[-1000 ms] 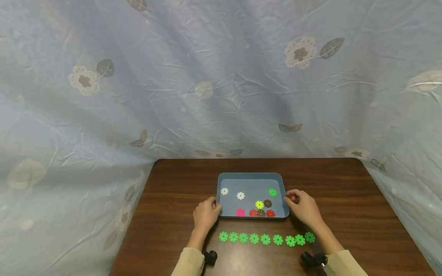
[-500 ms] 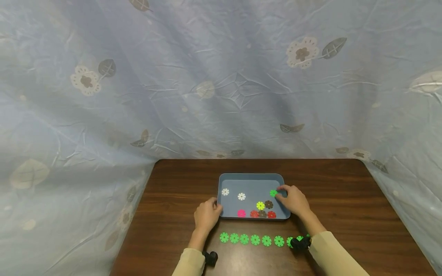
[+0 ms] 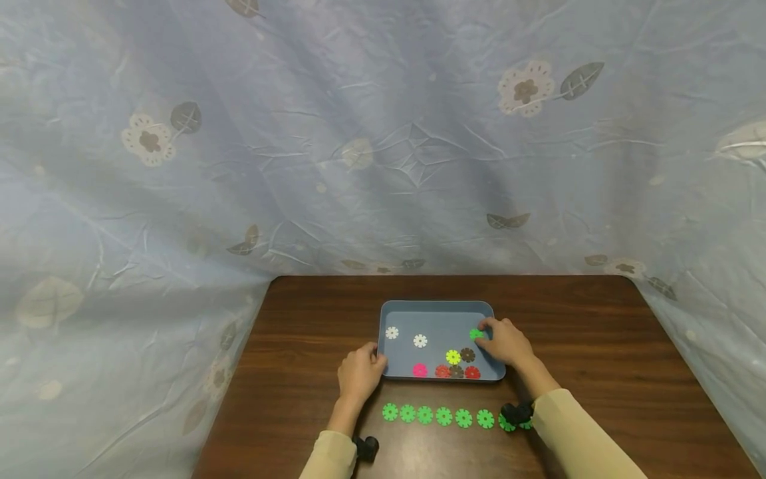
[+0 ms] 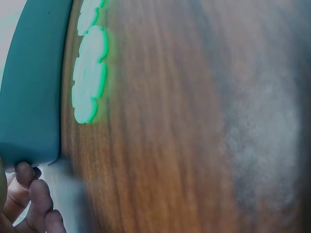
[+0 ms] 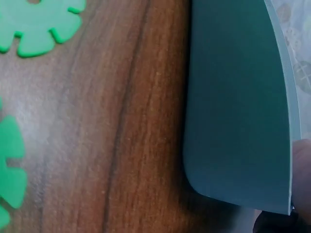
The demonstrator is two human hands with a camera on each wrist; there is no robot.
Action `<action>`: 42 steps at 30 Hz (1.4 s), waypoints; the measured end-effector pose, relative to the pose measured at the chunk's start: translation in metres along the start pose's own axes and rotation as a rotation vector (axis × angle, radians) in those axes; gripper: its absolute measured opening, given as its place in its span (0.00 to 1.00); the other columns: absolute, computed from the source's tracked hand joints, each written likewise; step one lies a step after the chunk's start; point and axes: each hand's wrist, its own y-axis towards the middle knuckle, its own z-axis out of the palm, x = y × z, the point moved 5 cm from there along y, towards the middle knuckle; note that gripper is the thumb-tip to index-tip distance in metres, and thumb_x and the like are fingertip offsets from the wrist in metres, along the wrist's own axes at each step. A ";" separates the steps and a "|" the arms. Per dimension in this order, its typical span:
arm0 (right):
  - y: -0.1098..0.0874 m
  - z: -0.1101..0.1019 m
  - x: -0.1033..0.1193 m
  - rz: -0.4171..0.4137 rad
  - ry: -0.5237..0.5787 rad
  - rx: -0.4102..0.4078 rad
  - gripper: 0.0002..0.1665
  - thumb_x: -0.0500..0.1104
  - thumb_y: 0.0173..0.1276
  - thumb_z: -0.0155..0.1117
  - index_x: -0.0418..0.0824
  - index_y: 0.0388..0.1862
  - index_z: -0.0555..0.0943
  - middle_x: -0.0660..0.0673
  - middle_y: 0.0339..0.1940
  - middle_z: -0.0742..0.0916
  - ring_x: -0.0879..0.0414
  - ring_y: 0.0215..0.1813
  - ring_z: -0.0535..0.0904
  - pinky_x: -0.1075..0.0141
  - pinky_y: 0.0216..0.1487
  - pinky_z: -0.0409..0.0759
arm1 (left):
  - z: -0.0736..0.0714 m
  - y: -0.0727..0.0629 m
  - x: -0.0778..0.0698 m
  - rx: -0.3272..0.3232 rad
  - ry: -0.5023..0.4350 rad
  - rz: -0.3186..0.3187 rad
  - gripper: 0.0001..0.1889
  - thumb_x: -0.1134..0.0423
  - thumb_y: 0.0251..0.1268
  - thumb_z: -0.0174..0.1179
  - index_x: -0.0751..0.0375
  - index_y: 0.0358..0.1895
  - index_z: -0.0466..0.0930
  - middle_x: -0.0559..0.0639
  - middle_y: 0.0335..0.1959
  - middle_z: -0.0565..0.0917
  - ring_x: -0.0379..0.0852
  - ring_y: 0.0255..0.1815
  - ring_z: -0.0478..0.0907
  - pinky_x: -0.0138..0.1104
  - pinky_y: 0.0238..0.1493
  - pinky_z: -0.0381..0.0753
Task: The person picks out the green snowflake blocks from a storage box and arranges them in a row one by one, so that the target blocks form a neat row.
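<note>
A shallow blue-grey tray [image 3: 431, 319] lies on the table. In it are loose notched plastic discs: two white discs [image 3: 421, 340], a yellow one [image 3: 453, 357], a pink one [image 3: 420, 370], and several brown and red ones. My left hand [image 3: 359, 374] grips the tray's left wall near its front corner; its curled fingers [image 4: 40, 196] show under that corner in the left wrist view. My right hand [image 3: 505, 342] reaches over the tray's right rim and pinches a green disc [image 3: 476, 334] between thumb and fingers. The right wrist view shows mostly the tray's outer wall [image 5: 238, 107].
A row of several green discs [image 3: 444, 416] runs along the table in front of the tray, its right end partly covered by the right wrist camera [image 3: 516, 413]. The dark wooden table [image 3: 323, 313] meets a patterned curtain [image 3: 383, 166] behind.
My right hand has left the tray's right rim and moved inward to the green disc in the tray. The left hand stays at the left side.
</note>
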 end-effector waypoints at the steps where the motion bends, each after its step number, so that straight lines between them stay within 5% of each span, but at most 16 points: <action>1: 0.000 0.000 0.000 -0.005 -0.002 0.005 0.23 0.51 0.70 0.71 0.41 0.58 0.82 0.32 0.51 0.80 0.45 0.39 0.78 0.46 0.40 0.78 | 0.000 0.000 0.000 0.000 0.000 -0.001 0.14 0.60 0.57 0.63 0.59 0.44 0.89 0.38 0.16 0.72 0.41 0.18 0.69 0.40 0.20 0.68; 24: 0.006 -0.001 -0.006 -0.035 -0.014 0.037 0.29 0.59 0.68 0.71 0.43 0.59 0.80 0.35 0.49 0.78 0.46 0.35 0.76 0.51 0.32 0.74 | -0.001 0.001 -0.005 -0.012 0.004 0.013 0.13 0.60 0.57 0.63 0.60 0.43 0.89 0.38 0.15 0.71 0.40 0.17 0.68 0.39 0.18 0.67; 36: 0.005 -0.001 -0.003 -0.040 -0.005 0.070 0.20 0.55 0.69 0.72 0.45 0.45 0.75 0.39 0.42 0.74 0.47 0.30 0.72 0.55 0.31 0.69 | -0.001 0.001 -0.005 -0.014 0.009 0.008 0.14 0.60 0.57 0.62 0.59 0.44 0.90 0.38 0.15 0.71 0.41 0.17 0.68 0.40 0.19 0.68; 42: 0.001 -0.005 -0.003 -0.113 0.084 0.078 0.17 0.52 0.70 0.71 0.45 0.37 0.74 0.40 0.38 0.73 0.49 0.31 0.69 0.56 0.32 0.67 | -0.002 0.000 -0.004 -0.008 0.007 -0.007 0.14 0.60 0.56 0.63 0.60 0.44 0.90 0.38 0.15 0.72 0.41 0.18 0.69 0.41 0.20 0.69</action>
